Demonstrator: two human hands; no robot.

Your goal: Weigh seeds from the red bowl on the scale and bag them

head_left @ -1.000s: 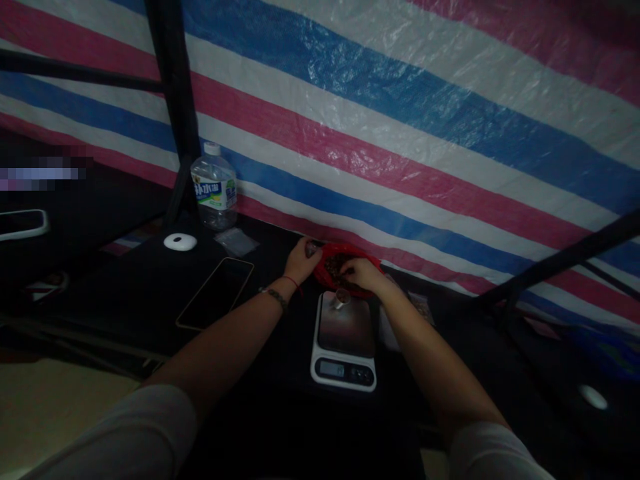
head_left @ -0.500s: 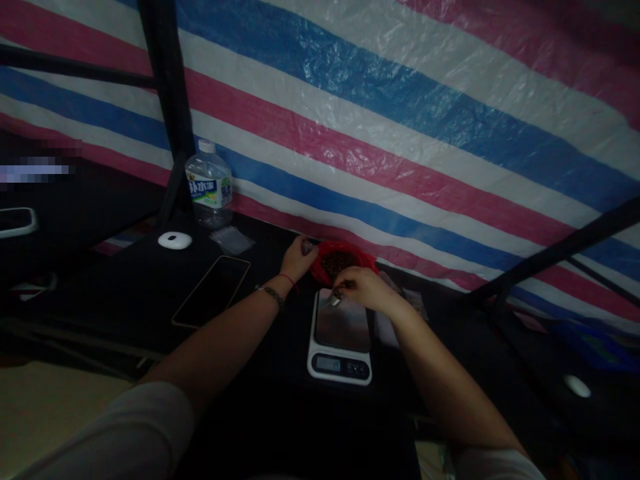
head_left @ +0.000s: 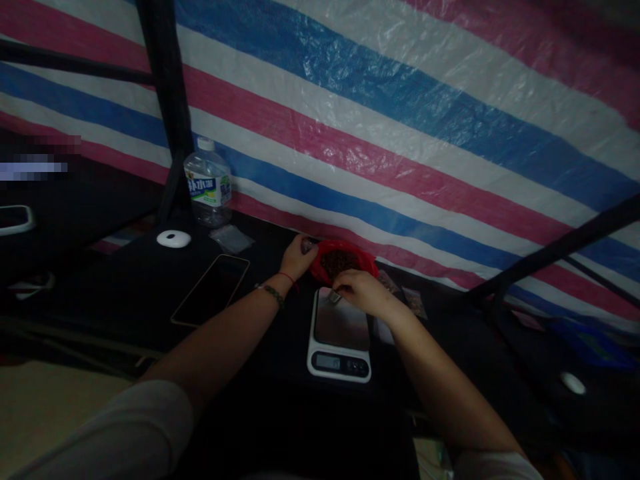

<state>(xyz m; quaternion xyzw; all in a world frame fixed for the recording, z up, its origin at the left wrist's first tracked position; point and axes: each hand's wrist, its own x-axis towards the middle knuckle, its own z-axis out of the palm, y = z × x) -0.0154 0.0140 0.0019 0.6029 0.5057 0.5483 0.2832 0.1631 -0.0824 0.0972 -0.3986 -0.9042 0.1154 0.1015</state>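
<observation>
A black tabletop stands against red, white and blue striped plastic sheeting. A second ago the right hand was in the red plastic bag of brown bits; now its bunched grip, contents hidden, is at the small silver metal cup on the white digital scale. The left hand curls beside the bag, hold unclear.

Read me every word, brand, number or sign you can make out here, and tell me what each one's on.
"补水": large characters on the label of the clear bottle; the character after them is unclear.
Smaller print on that label: too small to read.
Display of the scale: digits show, too blurred to read.
Button markings on the scale: too small to read.
</observation>
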